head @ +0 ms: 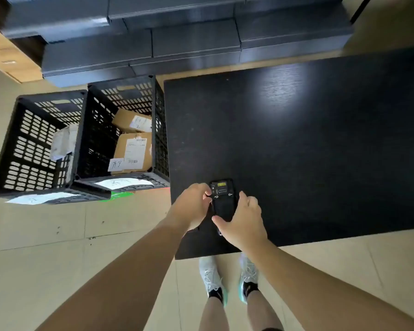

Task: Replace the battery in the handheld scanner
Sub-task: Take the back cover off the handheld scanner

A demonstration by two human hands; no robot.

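Scanner (222, 201), rigid and probably slick: I'd grip its long edges, where my left hand (193, 206) and right hand (245, 223) clasp it.

We see even, soft indoor light | white glare patch on the black wood-grain tabletop (282, 91) | wide-angle bending at edges | slight overall softness

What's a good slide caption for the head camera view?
Both hands, left hand and right hand, grip a handheld scanner over a black table, beside parcel crates.
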